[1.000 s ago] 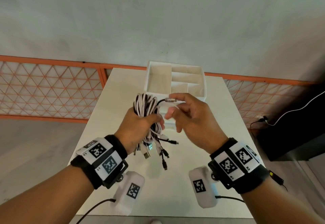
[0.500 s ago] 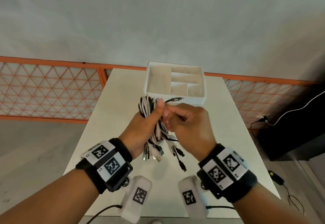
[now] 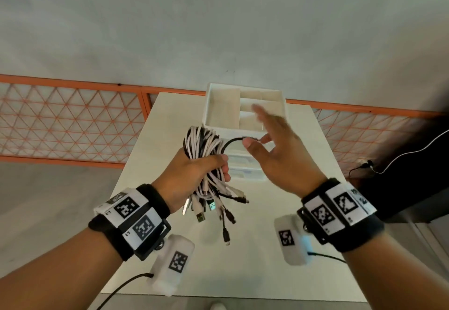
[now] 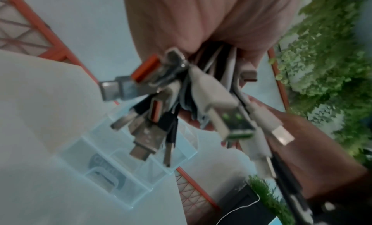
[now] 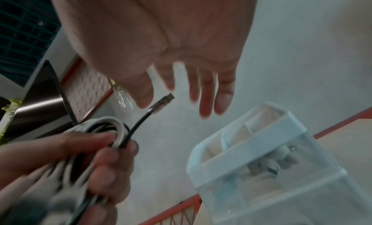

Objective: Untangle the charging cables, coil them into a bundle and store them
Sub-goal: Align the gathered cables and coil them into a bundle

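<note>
Head view: left hand (image 3: 194, 176) grips the cable bundle (image 3: 204, 144) at its waist above the table (image 3: 279, 202), so the loops hold and plugs dangle. Right hand (image 3: 279, 154), fingers spread, hovers at the black cable's loose plug (image 5: 162, 103) (touching? unclear) before the divided organizer box (image 3: 222, 112).

From my feed, the cables (image 3: 206, 161) look sheathed in smooth white and black plastic or rubber with a soft sheen, and their plugs (image 4: 145, 139) end in bright, glossy metal shells, some with orange or green plastic inserts. The organiser box (image 5: 267, 169) reads as translucent, frosted plastic below with an opaque white matt rim. The table (image 3: 279, 212) has a smooth, matt, cream surface. The wrist straps (image 3: 155, 198) seem to be black cloth, carrying matt white printed marker plates.
</note>
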The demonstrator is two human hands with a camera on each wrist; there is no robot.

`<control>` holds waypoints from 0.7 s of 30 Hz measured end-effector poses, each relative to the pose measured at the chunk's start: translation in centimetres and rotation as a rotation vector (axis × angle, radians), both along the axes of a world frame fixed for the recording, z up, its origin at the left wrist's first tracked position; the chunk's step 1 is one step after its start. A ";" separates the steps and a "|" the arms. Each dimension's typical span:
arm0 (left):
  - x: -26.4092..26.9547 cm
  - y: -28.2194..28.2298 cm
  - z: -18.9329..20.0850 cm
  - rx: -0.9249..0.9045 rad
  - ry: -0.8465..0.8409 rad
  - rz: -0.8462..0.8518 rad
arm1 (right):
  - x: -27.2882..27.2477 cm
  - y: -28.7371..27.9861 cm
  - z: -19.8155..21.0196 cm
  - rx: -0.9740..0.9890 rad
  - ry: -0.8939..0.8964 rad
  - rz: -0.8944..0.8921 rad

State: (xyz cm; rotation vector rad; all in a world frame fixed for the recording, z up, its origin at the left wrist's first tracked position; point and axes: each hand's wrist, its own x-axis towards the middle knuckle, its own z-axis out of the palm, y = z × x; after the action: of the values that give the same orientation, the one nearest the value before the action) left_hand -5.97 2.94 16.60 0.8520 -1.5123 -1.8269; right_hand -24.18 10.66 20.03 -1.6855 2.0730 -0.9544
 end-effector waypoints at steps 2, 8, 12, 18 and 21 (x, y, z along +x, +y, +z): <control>0.0 0.2 -0.1 -0.040 -0.018 -0.027 | -0.3 -0.3 0.4 0.162 -0.020 0.069; -0.1 0.3 0.0 -0.079 -0.019 -0.008 | 1.2 0.1 0.9 0.151 -0.484 0.097; -0.2 0.2 0.1 -0.073 0.027 -0.045 | 2.5 -0.1 0.1 0.122 -0.600 0.171; -0.5 0.1 0.4 0.072 0.082 -0.139 | 3.1 -0.5 -0.3 -0.049 -0.735 0.077; -0.8 0.3 0.4 0.097 0.104 -0.099 | 3.7 -0.5 -0.9 -0.141 -0.471 0.050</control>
State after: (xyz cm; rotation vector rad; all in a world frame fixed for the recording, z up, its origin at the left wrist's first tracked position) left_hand -6.82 3.24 16.99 0.7257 -1.4335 -1.9991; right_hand -20.46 10.17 19.14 -1.3933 1.6800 -1.3542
